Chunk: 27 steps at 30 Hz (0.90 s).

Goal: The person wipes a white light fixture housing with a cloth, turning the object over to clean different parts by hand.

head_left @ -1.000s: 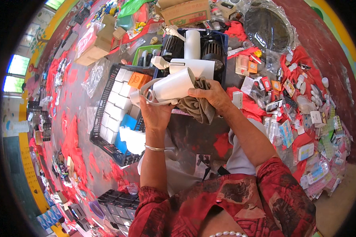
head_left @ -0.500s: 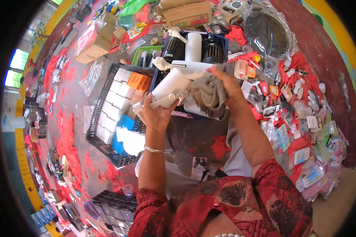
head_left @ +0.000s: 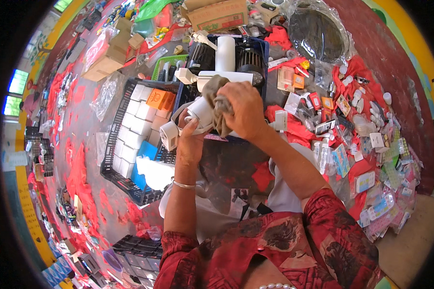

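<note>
White lamp [head_left: 201, 110], one: held over blue crate's [head_left: 265, 54] near edge; long axis slanting near-left to far-right, far end under brown cloth [head_left: 221, 114]. Left hand [head_left: 190, 140]: grasping lamp. Right hand [head_left: 247, 109]: clenched on cloth. Step, seemingly: wiping; next stroke calls for steady left grip.

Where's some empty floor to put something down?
Between the legs and the blue crate, the dark floor looks bare; so does the maroon floor right of the plastic-wrapped black disc. It's crowded around the left hand's white track light, in the black crate, and where small packages cover red cloth.
</note>
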Tool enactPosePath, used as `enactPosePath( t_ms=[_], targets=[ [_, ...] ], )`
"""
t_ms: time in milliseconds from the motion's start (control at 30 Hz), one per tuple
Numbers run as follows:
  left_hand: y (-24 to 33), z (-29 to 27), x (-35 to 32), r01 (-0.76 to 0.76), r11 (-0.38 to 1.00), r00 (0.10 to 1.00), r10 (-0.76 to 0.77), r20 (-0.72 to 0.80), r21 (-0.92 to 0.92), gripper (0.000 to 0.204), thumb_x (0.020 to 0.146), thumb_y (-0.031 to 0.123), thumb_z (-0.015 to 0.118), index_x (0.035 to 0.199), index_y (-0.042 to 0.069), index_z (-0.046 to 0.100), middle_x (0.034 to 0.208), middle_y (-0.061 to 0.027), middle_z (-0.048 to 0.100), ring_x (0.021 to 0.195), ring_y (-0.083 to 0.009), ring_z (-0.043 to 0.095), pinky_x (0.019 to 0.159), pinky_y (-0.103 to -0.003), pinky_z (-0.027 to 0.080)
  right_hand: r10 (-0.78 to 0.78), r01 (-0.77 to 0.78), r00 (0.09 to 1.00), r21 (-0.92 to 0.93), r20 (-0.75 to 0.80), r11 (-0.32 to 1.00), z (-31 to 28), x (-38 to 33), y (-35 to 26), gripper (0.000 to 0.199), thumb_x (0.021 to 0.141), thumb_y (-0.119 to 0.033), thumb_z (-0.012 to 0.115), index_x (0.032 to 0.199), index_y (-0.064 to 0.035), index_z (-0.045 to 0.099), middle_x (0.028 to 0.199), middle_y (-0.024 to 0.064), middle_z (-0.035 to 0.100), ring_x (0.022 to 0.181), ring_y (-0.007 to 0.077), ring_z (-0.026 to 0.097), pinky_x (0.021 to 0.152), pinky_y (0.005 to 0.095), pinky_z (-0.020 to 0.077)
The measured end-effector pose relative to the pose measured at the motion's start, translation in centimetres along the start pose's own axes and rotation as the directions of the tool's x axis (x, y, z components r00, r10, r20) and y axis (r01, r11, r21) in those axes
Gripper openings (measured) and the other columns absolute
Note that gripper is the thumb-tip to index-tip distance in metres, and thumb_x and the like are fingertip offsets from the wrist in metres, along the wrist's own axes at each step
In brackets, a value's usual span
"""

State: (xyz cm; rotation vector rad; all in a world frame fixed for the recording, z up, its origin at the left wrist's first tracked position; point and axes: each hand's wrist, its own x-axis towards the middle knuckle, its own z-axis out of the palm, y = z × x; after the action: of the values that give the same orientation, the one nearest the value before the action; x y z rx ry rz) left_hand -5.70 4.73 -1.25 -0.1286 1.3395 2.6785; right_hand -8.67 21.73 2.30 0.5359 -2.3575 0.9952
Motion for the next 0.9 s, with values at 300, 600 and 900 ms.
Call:
enactPosePath(
  t_ms=[300, 600, 900],
  targets=[
    [1.3, 0.4, -0.3, -0.063, 0.994, 0.998, 0.064, -0.015, 0.091, 0.053, 0.082, 0.025, 0.058, 0.128, 0.006, 0.038, 0.123, -0.0110, 0.048, 0.114, -0.0245, 0.048, 0.095, -0.041, 0.042, 0.576, -0.412, 0.786, 0.505, -0.225, 0.758, -2.9, 1.4, 7.2, 0.016, 0.071, -0.004, 0.063, 0.087, -0.0023, 0.063, 0.074, 0.0043, 0.063, 0.069, 0.0183, 0.060, 0.062, 0.0315, 0.0480],
    [-0.3, -1.6, -0.5, 0.024, 0.999, 0.999, -0.025, 0.035, 0.035, 0.054, 0.075, 0.016, 0.062, 0.124, 0.006, 0.043, 0.112, -0.0074, 0.053, 0.104, -0.0201, 0.054, 0.088, -0.034, 0.045, 0.008, -0.033, 0.993, 0.222, 0.114, 0.975, 1.1, -0.5, -0.7, 0.034, 0.064, -0.026, 0.071, 0.093, -0.0110, 0.061, 0.098, 0.0062, 0.061, 0.100, 0.0262, 0.054, 0.087, 0.0424, 0.0351],
    [-0.9, 0.1, -0.5, 0.218, 0.960, 0.976, -0.219, 0.013, -0.177, 0.061, 0.081, 0.033, 0.058, 0.127, 0.000, 0.038, 0.126, -0.0158, 0.048, 0.116, -0.0325, 0.048, 0.096, -0.050, 0.040, 0.469, -0.458, 0.880, 0.128, -0.079, 0.880, -1.2, 0.3, 3.8, 0.024, 0.068, -0.022, 0.067, 0.085, -0.0061, 0.060, 0.077, 0.0159, 0.062, 0.075, 0.0349, 0.060, 0.066, 0.0460, 0.0457]
  ],
)
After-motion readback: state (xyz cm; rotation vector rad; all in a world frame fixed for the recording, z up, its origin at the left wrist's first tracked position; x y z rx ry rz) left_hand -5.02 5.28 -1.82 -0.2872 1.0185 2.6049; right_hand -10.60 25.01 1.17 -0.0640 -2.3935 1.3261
